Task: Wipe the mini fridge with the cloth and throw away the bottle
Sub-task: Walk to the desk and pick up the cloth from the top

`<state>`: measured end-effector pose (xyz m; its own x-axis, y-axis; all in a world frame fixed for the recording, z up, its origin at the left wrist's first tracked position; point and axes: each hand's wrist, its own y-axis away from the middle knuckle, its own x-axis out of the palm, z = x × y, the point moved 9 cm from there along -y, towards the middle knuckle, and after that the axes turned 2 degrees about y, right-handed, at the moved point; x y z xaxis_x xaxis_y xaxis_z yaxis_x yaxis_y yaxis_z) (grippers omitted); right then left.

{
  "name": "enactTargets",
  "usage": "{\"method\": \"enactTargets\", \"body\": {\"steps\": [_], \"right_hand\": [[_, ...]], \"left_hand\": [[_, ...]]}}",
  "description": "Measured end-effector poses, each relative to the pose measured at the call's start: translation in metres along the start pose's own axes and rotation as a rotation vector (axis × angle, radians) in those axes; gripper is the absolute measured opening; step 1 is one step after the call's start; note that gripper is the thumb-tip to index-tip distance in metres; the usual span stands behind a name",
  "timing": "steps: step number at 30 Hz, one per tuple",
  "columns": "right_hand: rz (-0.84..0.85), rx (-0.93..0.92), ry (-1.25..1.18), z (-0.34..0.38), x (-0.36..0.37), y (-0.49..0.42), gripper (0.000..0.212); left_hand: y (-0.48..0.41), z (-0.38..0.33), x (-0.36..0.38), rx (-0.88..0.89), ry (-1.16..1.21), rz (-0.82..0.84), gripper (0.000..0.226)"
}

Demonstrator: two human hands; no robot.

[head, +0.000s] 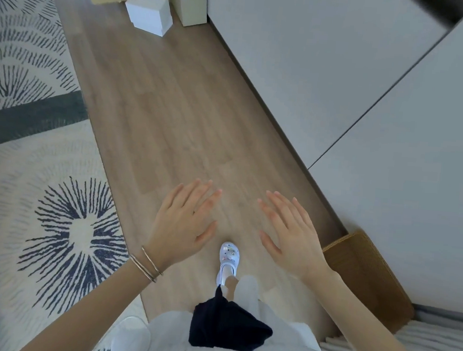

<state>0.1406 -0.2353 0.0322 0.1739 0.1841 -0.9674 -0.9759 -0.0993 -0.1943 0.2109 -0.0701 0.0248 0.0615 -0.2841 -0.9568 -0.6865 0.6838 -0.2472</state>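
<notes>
My left hand (183, 221) and my right hand (289, 235) are held out in front of me, palms down over the wooden floor (174, 110), fingers straight and spread. Both hold nothing. A dark navy cloth (226, 327) hangs at my waist, below the hands. No mini fridge and no bottle are in view.
A patterned cream and navy rug (42, 202) covers the floor on the left. Grey cabinet fronts (394, 132) run along the right. A white box (149, 12) and a cream bin (190, 1) stand at the far end. A brown woven basket (366, 274) sits at the right. My shoe (228, 259) is on the floor.
</notes>
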Motion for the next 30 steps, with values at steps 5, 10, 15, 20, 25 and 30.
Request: {"method": "enactTargets", "body": {"steps": [5,10,15,20,25,30], "right_hand": [[0.048,-0.056,0.0,-0.04,0.001,-0.072,0.051],[0.018,-0.115,-0.004,-0.068,-0.008,-0.142,0.051],[0.018,-0.099,-0.044,-0.085,0.002,-0.185,0.051],[0.078,-0.113,-0.035,-0.09,0.031,-0.227,0.05],[0.154,-0.11,-0.032,-0.091,0.058,-0.293,0.051],[0.158,-0.153,-0.017,-0.082,0.067,-0.386,0.051]], "left_hand": [[-0.066,0.027,0.004,-0.024,0.005,0.011,0.053],[-0.125,0.047,0.003,-0.047,0.002,-0.029,0.053],[-0.162,0.071,0.007,-0.1,0.018,-0.053,0.053],[-0.189,0.111,0.023,-0.117,0.036,-0.042,0.053],[-0.227,0.182,0.03,-0.132,0.039,-0.012,0.053],[-0.273,0.26,0.022,-0.14,0.04,0.032,0.054]]}}
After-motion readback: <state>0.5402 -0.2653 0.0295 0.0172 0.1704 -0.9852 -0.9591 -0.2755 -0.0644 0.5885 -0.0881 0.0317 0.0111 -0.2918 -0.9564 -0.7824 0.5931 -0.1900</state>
